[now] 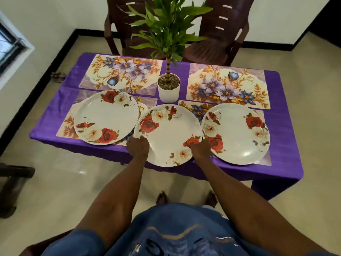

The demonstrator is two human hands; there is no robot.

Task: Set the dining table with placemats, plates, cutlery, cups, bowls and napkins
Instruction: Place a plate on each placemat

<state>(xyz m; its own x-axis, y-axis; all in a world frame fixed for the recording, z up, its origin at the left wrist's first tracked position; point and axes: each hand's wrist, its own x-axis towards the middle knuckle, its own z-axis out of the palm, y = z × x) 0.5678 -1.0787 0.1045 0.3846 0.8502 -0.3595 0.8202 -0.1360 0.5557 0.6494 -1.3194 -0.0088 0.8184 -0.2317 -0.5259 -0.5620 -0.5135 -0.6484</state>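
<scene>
Head view looked down on a table under a purple cloth [55, 115], and everything hinged on the middle plate [168, 133], held at the near edge between the two near settings. It lay straight ahead of both hands, which sat about equally close; being round, it had no long axis to speak of. The left hand [137, 147] gripped its near-left rim, fingers curled under the edge. The right hand [200, 148] held the near-right rim, thumb apparently over the red rose, though the fingers beneath were hidden. Whether the plate rested on the cloth or was lifted clear could not be told.

Counting from the left: the left plate [106, 117] lay on the near-left placemat [66, 124]; behind it the far-left placemat [121, 72] was bare. A potted plant [168, 87] stood in the centre. The far-right placemat [227, 85] was also bare, and the right plate [236, 133] covered most of the near-right placemat [265, 159]. That made four placemats and three plates, with no cutlery, cups, bowls or napkins in sight. My judgement was that the held plate belonged on one of the two bare far mats, reached past the plant on either side.
</scene>
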